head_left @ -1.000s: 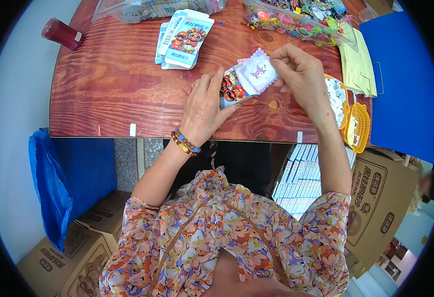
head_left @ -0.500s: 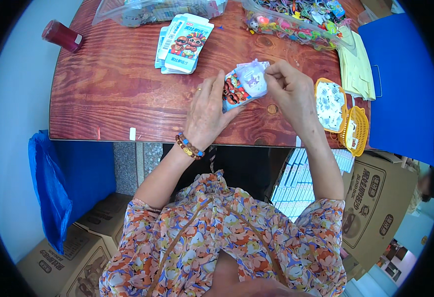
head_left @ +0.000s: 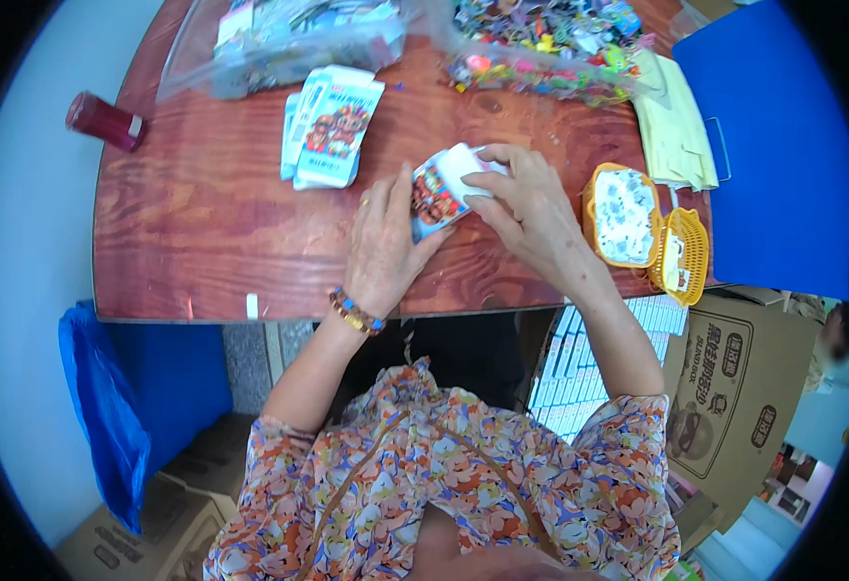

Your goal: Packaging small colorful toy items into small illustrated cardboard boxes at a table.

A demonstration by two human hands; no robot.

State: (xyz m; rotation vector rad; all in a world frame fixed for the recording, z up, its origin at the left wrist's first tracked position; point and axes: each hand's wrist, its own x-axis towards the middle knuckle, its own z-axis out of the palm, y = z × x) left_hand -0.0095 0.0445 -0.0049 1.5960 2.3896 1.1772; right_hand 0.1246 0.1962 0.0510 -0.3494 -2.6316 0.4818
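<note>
Item: dark red capped jar (head_left: 105, 123), far left, lying at an angle on the wood-grain table (head_left: 192, 242).
Item: stack of light-blue printed cartons (head_left: 333, 126), at ten o'clock from the work in hand.
Item: left hand (head_left: 378, 237), closed on the lower-left side of the character-printed carton, thumb along its near edge, fingers on its far side.
Item: character-printed carton (head_left: 434, 198), between both hands, at two o'clock from the left hand and nine from the right; long axis slanting toward one to two o'clock. The left hand carries it.
Item: white piece (head_left: 461, 165), flap or sachet I cannot tell, at the carton's upper-right end, ten o'clock from the right hand, which is the nearer one to it.
Item: right hand (head_left: 531, 198), fingertips bent over that end; whether they pinch or merely touch, I cannot tell.
Item: yellow basket (head_left: 590, 218), at three o'clock from the right hand.
Change, against half a second ago: the purple-printed sachet no longer shows its print to me; the right fingers reach farther over the carton. Left grip unchanged; the table sits lower in my view.
</note>
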